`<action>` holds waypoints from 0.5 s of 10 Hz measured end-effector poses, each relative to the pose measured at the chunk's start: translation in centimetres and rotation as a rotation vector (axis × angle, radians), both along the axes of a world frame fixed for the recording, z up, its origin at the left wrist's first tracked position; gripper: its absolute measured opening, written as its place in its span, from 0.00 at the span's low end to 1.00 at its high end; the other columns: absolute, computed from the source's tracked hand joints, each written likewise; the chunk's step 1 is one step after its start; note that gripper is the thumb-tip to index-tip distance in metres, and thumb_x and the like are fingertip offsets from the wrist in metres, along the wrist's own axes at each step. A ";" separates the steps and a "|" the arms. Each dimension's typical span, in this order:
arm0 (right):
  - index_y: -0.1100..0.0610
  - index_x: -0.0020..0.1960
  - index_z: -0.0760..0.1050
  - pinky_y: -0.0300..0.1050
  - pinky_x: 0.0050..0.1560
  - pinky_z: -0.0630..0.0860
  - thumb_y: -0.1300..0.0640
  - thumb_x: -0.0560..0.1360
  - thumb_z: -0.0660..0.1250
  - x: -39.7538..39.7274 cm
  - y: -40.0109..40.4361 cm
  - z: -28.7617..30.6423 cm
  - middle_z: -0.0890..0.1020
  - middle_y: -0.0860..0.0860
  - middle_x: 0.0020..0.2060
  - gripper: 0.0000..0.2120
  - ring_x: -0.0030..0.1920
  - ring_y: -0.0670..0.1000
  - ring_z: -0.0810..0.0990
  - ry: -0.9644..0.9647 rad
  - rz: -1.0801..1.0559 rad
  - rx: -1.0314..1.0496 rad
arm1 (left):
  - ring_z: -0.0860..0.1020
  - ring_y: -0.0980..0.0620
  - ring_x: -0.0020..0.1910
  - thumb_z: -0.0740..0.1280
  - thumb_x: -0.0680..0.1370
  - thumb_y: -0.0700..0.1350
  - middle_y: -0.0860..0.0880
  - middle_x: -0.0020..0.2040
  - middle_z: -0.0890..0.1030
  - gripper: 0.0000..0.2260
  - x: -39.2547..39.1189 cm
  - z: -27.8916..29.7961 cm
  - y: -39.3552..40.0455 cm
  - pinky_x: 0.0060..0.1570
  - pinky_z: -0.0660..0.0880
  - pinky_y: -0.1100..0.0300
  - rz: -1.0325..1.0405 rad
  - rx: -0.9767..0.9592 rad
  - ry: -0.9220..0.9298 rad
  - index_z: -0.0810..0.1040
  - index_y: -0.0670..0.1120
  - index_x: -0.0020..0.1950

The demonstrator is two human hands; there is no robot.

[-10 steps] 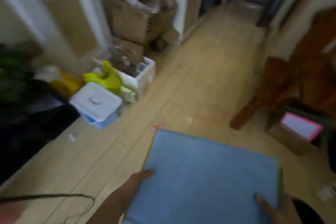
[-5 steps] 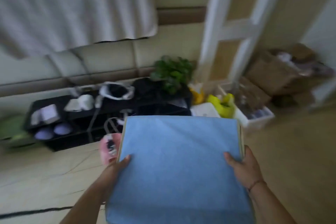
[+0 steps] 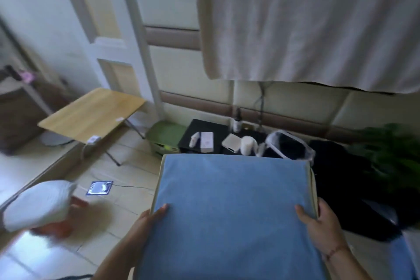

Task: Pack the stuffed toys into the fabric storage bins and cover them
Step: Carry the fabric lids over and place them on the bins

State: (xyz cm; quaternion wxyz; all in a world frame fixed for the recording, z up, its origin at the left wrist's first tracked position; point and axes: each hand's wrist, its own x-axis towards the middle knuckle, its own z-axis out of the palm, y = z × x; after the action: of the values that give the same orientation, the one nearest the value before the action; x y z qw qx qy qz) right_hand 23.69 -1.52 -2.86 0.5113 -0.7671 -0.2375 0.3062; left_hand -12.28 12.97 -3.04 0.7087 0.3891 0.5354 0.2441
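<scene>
Blue fabric bin lid [image 3: 231, 207] carried in both hands.
The left hand [image 3: 145, 223] and right hand [image 3: 320, 227] gripped its opposite side edges, thumbs on top, lid spanning between them.

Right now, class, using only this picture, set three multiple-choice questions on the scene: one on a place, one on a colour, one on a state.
1. Where is the wooden folding table?
A. Left of the blue cover
B. On the black shelf
C. Behind the plant

2. What colour is the cover being held?
A. Red
B. Blue
C. Yellow

3. How is the cover held?
A. One hand only
B. Lying on the floor untouched
C. Both hands at its side edges

Answers: 1 A, it stands far left by the white door. 2 B, its top is plain blue. 3 C, the left hand and right hand grip opposite edges.
</scene>
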 end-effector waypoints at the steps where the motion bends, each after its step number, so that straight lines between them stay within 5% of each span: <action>1: 0.54 0.45 0.77 0.55 0.50 0.79 0.61 0.71 0.73 -1.0 8.0 0.0 0.84 0.53 0.42 0.07 0.44 0.57 0.82 -0.005 0.079 0.017 | 0.83 0.36 0.48 0.64 0.78 0.47 0.35 0.52 0.84 0.16 -2.1 0.2 4.5 0.44 0.82 0.47 0.083 0.034 -0.018 0.79 0.35 0.58; 3: 0.56 0.45 0.78 0.46 0.46 0.77 0.62 0.70 0.74 -3.1 25.0 0.2 0.83 0.49 0.39 0.06 0.40 0.49 0.81 -0.009 0.287 0.066 | 0.84 0.39 0.46 0.69 0.76 0.53 0.38 0.53 0.84 0.19 -6.5 -1.0 14.2 0.46 0.82 0.45 0.303 -0.010 0.006 0.80 0.39 0.57; 4: 0.55 0.43 0.78 0.39 0.39 0.77 0.61 0.71 0.73 -4.5 32.6 0.3 0.84 0.47 0.39 0.05 0.38 0.44 0.82 0.005 0.360 0.085 | 0.81 0.37 0.57 0.76 0.67 0.60 0.39 0.59 0.82 0.33 -10.7 -4.2 21.3 0.58 0.75 0.36 0.380 -0.022 0.106 0.76 0.43 0.65; 5: 0.55 0.47 0.79 0.47 0.45 0.79 0.57 0.71 0.73 -6.0 38.9 0.2 0.85 0.49 0.42 0.06 0.42 0.50 0.83 0.024 0.401 0.073 | 0.81 0.37 0.57 0.76 0.66 0.61 0.41 0.59 0.82 0.32 -11.9 -3.9 25.4 0.57 0.77 0.37 0.390 -0.048 0.129 0.77 0.45 0.64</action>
State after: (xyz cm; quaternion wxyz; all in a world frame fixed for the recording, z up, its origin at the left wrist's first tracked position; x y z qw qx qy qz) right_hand 17.73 37.35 -2.69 0.4704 -0.6815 -0.3904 0.4024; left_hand -24.17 38.39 -6.89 0.6214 0.2760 0.6506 0.3383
